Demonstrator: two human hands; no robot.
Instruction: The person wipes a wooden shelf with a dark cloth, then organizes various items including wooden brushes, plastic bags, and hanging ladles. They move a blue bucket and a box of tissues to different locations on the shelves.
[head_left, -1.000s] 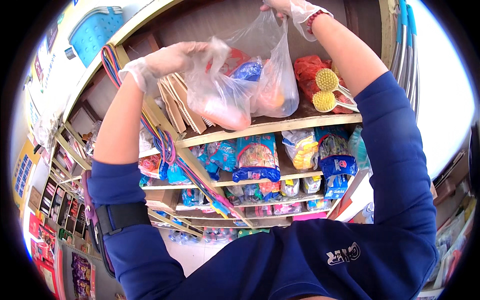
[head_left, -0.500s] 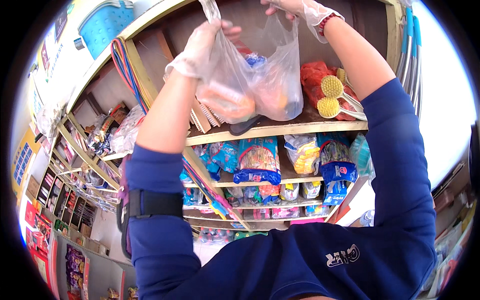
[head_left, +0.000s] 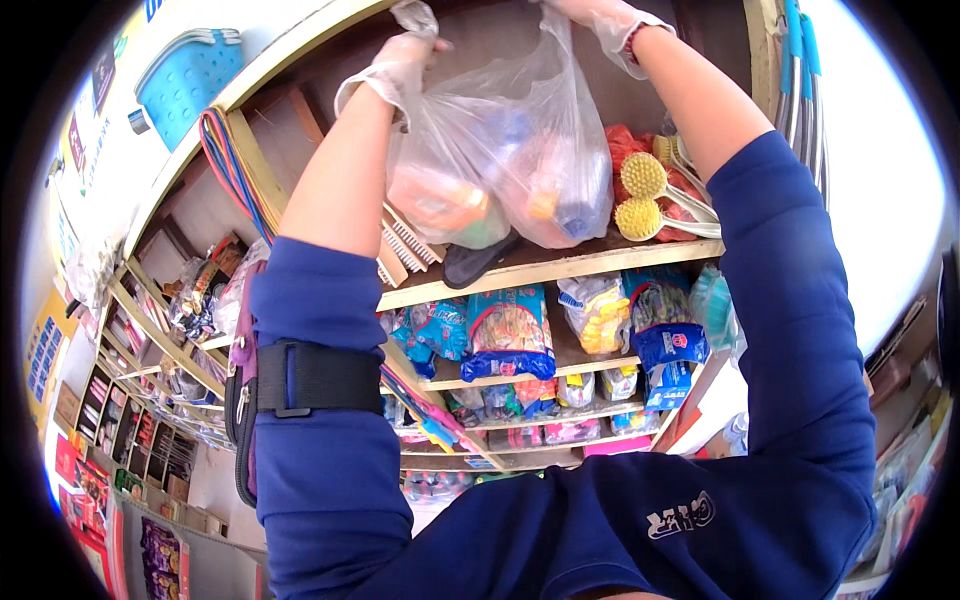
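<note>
Both my hands wear clear plastic gloves and are raised to the top shelf. My left hand [head_left: 401, 62] is closed on the gathered top of a translucent plastic bag [head_left: 500, 165]; my right hand [head_left: 600, 22] grips the bag's other top end. The bag rests at the shelf's front, holding orange, pink and blue items blurred by the plastic. Beside it at the right are yellow-headed brushes with white handles [head_left: 643, 176] over red mesh or plastic. Wooden brushes [head_left: 405, 240] and a black flat item [head_left: 470, 262] lie at its lower left.
The shelf edge [head_left: 560, 262] runs below the bag, above rows of packaged goods [head_left: 505, 335]. Coloured cords [head_left: 235, 160] hang at the left, near blue baskets [head_left: 188, 78]. Steel poles with blue grips [head_left: 800, 110] stand at the right. More stocked shelving [head_left: 135, 400] curves away left.
My left hand has moved upward with the bag's top since a second ago. The bag now stands more stretched out along the shelf, and my right hand has shifted slightly.
</note>
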